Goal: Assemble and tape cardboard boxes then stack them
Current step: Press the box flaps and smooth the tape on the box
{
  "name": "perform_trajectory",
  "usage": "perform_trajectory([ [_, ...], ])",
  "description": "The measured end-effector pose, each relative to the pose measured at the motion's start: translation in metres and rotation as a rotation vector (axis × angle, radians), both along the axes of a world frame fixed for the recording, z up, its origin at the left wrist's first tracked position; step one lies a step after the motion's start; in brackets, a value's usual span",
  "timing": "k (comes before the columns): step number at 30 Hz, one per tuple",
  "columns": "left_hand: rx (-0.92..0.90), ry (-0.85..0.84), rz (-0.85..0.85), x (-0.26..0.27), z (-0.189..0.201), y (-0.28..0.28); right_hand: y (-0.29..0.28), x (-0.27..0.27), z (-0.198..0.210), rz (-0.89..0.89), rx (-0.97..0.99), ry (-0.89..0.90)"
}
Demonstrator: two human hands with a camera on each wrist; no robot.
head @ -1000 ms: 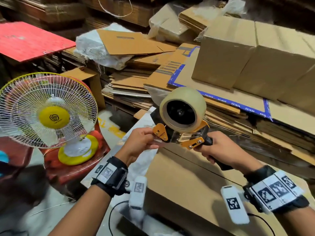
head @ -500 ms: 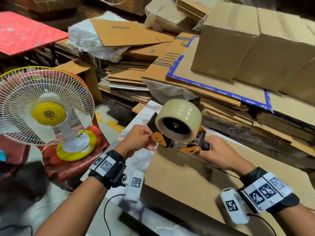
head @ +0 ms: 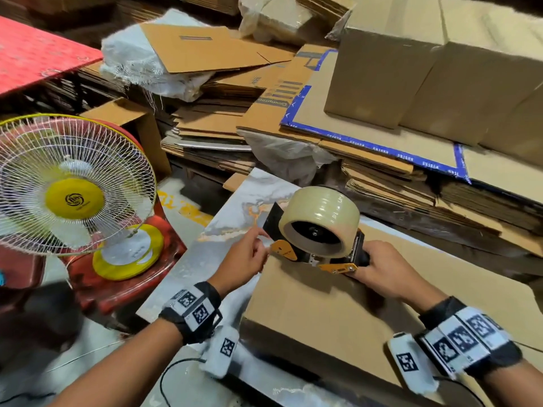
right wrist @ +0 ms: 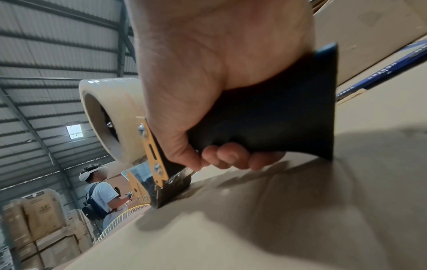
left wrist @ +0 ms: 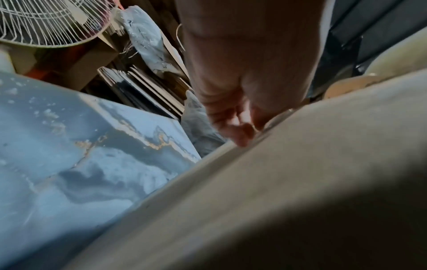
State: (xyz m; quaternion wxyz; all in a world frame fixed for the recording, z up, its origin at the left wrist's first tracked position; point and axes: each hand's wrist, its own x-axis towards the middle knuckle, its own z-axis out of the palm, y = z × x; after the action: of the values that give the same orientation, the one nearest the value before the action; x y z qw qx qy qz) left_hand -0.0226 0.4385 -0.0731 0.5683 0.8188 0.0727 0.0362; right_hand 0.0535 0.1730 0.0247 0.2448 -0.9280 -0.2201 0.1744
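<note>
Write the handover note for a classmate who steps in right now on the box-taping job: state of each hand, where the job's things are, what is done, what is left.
Right hand: grips the black handle of the tape dispenser, whose front end is down on the near-left end of the cardboard box.
Left hand: at the box's left edge beside the dispenser, fingers pinching at the edge; the tape end itself is too blurred to confirm.
Done: box folded shut on the worktable; assembled boxes stand on the flat cardboard behind.
Left: no tape strip shows on the top yet; probably draw the dispenser along it, cut, then stack.
</note>
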Motion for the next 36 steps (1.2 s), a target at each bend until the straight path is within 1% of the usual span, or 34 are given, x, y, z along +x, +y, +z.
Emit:
perform_trajectory([
  [2, 0.135, 0.034, -0.002, -0.001, -0.011, 0.001, 0.000, 0.002, 0.001, -0.017, 0.006, -0.001],
  [3, 0.164, 0.024, 0.045, -0.002, -0.015, 0.004, 0.000, 0.002, 0.002, -0.019, 0.012, 0.002],
  [4, 0.151, -0.020, 0.123, -0.004, -0.016, 0.006, 0.001, 0.002, 0.003, -0.018, 0.013, 0.003],
  [6, 0.004, -0.134, 0.282, -0.012, -0.009, 0.006, 0.003, 0.001, 0.004, -0.016, 0.003, 0.008],
  [7, -0.107, -0.150, 0.284, -0.016, -0.002, 0.001, 0.002, 0.002, 0.003, -0.023, 0.003, 0.014],
  [8, -0.226, -0.120, 0.232, -0.021, 0.004, -0.006, 0.002, 0.002, 0.003, -0.029, 0.007, 0.025],
  [9, -0.284, -0.055, 0.147, -0.026, 0.007, -0.013, 0.001, 0.002, 0.003, -0.032, 0.015, 0.040],
  [11, -0.246, 0.037, -0.005, -0.033, 0.004, -0.021, 0.000, 0.003, 0.002, -0.037, 0.030, 0.078],
  [12, -0.233, 0.061, -0.051, -0.035, 0.000, -0.020, 0.000, 0.004, 0.001, -0.036, 0.025, 0.088],
  [16, -0.269, 0.111, -0.151, -0.031, 0.000, -0.012, 0.001, 0.007, 0.001, -0.037, -0.019, 0.080],
  [19, -0.226, 0.114, -0.188, -0.023, 0.008, -0.009, 0.002, 0.013, 0.002, -0.045, -0.013, 0.084],
  [22, -0.146, 0.094, -0.230, -0.001, 0.018, 0.001, 0.009, 0.020, 0.002, -0.066, 0.049, 0.057],
  [25, -0.054, 0.136, -0.222, 0.024, 0.029, 0.016, 0.020, 0.029, 0.001, -0.103, 0.113, 0.070],
  [27, -0.040, 0.159, -0.205, 0.038, 0.034, 0.025, 0.026, 0.036, -0.003, -0.130, 0.148, 0.098],
  [29, -0.061, 0.192, -0.171, 0.050, 0.041, 0.026, 0.029, 0.038, -0.006, -0.148, 0.168, 0.135],
  [30, -0.045, 0.194, -0.167, 0.055, 0.044, 0.023, 0.029, 0.039, -0.008, -0.159, 0.177, 0.162],
  [33, 0.013, 0.123, -0.143, 0.063, 0.037, 0.018, 0.026, 0.038, -0.008, -0.191, 0.232, 0.251],
  [36, -0.024, 0.076, -0.167, 0.054, 0.034, 0.016, 0.028, 0.035, -0.003, -0.184, 0.209, 0.295],
])
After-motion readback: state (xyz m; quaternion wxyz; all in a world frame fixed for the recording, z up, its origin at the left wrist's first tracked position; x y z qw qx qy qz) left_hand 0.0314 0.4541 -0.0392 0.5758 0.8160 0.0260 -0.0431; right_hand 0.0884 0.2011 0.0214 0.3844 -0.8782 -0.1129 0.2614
